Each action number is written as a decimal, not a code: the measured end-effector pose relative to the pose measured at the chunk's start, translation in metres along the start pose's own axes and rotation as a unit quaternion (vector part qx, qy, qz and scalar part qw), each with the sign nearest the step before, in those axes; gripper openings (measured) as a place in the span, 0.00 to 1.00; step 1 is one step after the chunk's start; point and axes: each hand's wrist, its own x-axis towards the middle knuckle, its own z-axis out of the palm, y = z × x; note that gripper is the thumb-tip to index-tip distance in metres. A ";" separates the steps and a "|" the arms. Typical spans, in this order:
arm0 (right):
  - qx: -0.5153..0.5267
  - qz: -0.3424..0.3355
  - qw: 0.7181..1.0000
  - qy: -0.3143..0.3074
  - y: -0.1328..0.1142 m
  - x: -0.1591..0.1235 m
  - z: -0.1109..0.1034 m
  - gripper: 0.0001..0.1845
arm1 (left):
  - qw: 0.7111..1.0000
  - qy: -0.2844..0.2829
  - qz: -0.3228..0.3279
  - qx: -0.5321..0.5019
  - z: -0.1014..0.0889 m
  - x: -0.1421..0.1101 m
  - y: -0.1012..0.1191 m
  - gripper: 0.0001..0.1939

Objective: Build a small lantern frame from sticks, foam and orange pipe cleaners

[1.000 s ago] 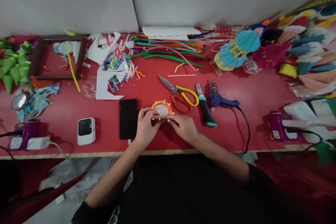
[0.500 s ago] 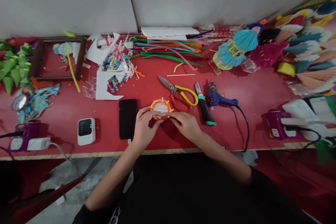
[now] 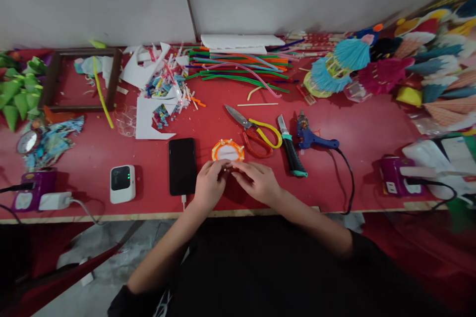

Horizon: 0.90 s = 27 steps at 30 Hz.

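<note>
A small round piece [image 3: 227,150], white in the middle with orange and yellow pipe cleaner wound around short white pegs at its rim, is on the red table in front of me. My left hand [image 3: 212,181] is closed at its near left edge, thumb and fingertips pinched. From the right, my right hand [image 3: 258,182] pinches at the near edge, its fingertips meeting the left ones. Both hands cover the near part of the rim. Just beyond lie scissors [image 3: 256,131] with one yellow and one red handle.
A utility knife [image 3: 290,148] and a blue glue gun [image 3: 314,137] with a cord lie to the right. A black phone [image 3: 182,167] and a white device [image 3: 122,184] are at left. Pipe cleaners [image 3: 238,69] and paper scraps [image 3: 152,119] lie behind; blue paper models [image 3: 340,67] stand back right.
Both hands have drawn together at the near edge of the round piece, uncovering more of its sides. The right hand has shifted left and the left hand slightly right. The view has shifted slightly.
</note>
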 end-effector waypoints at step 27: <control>-0.027 0.050 0.997 0.055 0.005 -0.008 -0.011 0.09 | 1.000 -0.007 -0.020 -0.001 0.004 -0.001 0.002 0.10</control>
